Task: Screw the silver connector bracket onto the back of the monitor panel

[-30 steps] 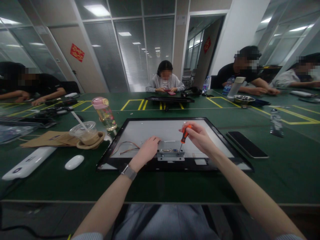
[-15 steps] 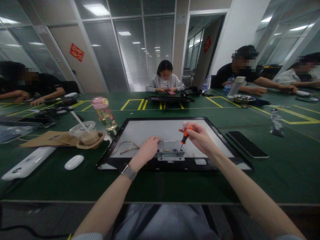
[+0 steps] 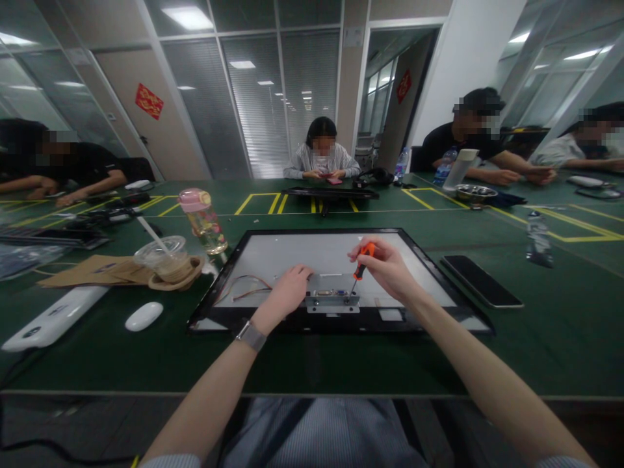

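A black-framed monitor panel (image 3: 439,283) lies face down on the green table, its grey metal back showing. A small metal bracket with connector ports (image 3: 333,298) sits near its front edge. My right hand (image 3: 385,266) is closed round an orange-and-black screwdriver (image 3: 361,263), whose tip rests on the bracket's right end. My left hand (image 3: 287,292) presses down on the panel at the bracket's left side, fingers curled. Thin coloured wires (image 3: 244,286) lie to the left of that hand.
A black phone (image 3: 480,281) lies right of the panel. To the left are a white mouse (image 3: 143,316), a white device (image 3: 53,318), a plastic cup with straw (image 3: 163,257) and a pink-capped bottle (image 3: 203,221). Several people sit around the table.
My right hand has turned slightly on the screwdriver, its handle now leaning a little more to the right. A person at the far right drew an arm back. My left hand stays put.
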A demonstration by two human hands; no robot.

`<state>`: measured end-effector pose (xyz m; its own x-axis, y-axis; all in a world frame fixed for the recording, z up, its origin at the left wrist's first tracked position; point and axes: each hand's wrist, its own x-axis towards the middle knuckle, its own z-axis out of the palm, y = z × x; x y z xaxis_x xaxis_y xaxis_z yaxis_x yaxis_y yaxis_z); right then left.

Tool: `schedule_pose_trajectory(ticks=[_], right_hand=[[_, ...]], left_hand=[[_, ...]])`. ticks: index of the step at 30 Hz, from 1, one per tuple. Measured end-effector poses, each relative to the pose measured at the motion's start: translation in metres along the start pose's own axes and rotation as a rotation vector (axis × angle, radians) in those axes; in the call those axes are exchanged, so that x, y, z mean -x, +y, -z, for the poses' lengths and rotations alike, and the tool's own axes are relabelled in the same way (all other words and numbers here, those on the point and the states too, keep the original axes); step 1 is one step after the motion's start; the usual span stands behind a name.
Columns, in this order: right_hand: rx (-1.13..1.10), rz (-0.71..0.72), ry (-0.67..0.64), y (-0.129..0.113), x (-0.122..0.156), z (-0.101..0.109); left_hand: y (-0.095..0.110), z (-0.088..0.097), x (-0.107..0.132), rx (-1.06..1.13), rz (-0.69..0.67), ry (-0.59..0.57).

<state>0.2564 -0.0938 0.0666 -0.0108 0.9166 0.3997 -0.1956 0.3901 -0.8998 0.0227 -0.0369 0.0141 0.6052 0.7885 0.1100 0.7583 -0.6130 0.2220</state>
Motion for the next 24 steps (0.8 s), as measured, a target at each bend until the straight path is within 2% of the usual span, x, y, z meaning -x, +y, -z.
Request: schedule_pose_trajectory(ticks=[5,14,21,24], right_hand=[[0.029,0.001,0.067,0.0027,0.0,0.0035],[0.005,0.001,-0.022,0.0005,0.0001,0.005],[0.018,0.062,0.017,0.001,-0.0012,0.0052],[0.019,0.038,0.012,0.0021,-0.0006,0.0072]], left_hand=[[-0.0002,-0.001,-0.0004,-0.025,-0.02,0.006],[0.0039,0.0035,0.0005,-0.04,-0.007,-0.014],[0.0041,0.0041,0.0009,-0.022,0.006,-0.009],[0.0046,0.0049,0.0014,-0.025,0.005,-0.014]])
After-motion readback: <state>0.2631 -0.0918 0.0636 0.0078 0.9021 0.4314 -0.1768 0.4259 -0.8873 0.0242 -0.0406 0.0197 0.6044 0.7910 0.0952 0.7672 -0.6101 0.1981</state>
